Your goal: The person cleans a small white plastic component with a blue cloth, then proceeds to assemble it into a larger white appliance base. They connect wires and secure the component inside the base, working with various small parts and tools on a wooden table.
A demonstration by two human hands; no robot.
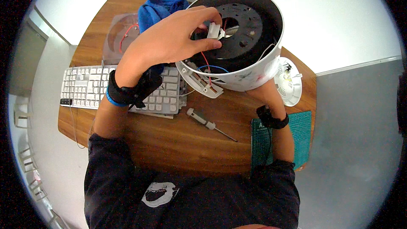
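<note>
Over the mouth of a white cylindrical housing (250, 82) with a black interior, my left hand (180, 32) pinches a small white plastic connector (214, 31) between thumb and fingers. A round black part with a central hole (250, 29) sits inside the housing. A red wire (207, 62) and a blue wire (212, 66) run at its near left rim. My right hand (263, 92) holds the housing from below at its near right side; its fingers are hidden behind the wall. A curved white plastic piece (203, 87) is just beneath the near left rim.
A screwdriver (207, 122) lies on the wooden table (190, 148). Left are a white keyboard (89, 82), a blue cloth (154, 10) and a clear sheet with a red wire (127, 34). Right are a round white cover (290, 87) and a green cutting mat (302, 135).
</note>
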